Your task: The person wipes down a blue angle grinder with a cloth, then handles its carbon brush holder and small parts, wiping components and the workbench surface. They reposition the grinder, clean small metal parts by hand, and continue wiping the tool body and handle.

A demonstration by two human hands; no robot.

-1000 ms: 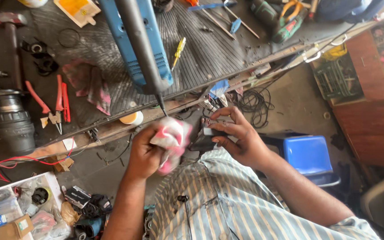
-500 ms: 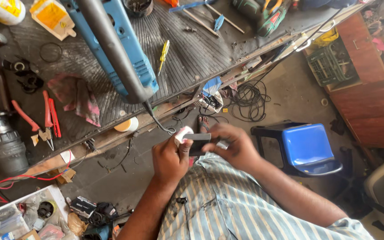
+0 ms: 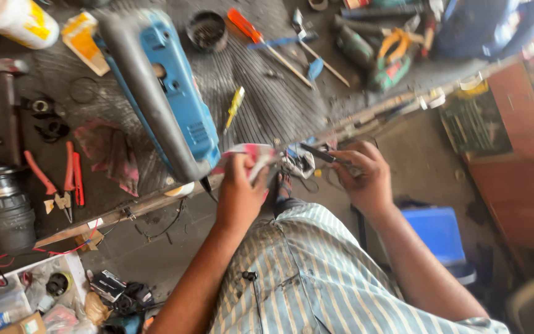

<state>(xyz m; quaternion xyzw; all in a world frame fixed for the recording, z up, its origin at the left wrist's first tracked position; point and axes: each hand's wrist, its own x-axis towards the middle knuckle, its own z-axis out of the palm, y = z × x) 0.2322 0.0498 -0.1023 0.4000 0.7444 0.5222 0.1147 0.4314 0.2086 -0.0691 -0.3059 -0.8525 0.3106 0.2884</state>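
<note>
Our left hand (image 3: 240,185) is clenched on a crumpled pink-and-white cloth rag (image 3: 250,154), held right at the near edge of the dark ribbed workbench top (image 3: 267,99). Our right hand (image 3: 363,176) grips a slim dark metal tool (image 3: 317,153) in its fingers, tip pointing toward the left hand. Between the two hands sits a small silvery part with wires (image 3: 298,164); we can't tell which hand holds it, if either. Below both hands: our blue-and-white striped shirt (image 3: 304,272). Low right of the right hand, a blue plastic stool (image 3: 439,232) on the floor.

Just beyond the left hand, a big blue-and-grey power tool (image 3: 162,93) lies across the bench, its near end almost touching the rag. Left of it, a second faded pink rag (image 3: 111,154), then red-handled pliers (image 3: 63,179). Past the hands mid-bench, a small yellow-handled screwdriver (image 3: 235,106). Farther out, an orange-handled screwdriver (image 3: 261,40). Far beyond the right hand, a green-and-yellow pile of hand tools (image 3: 384,52).
</note>
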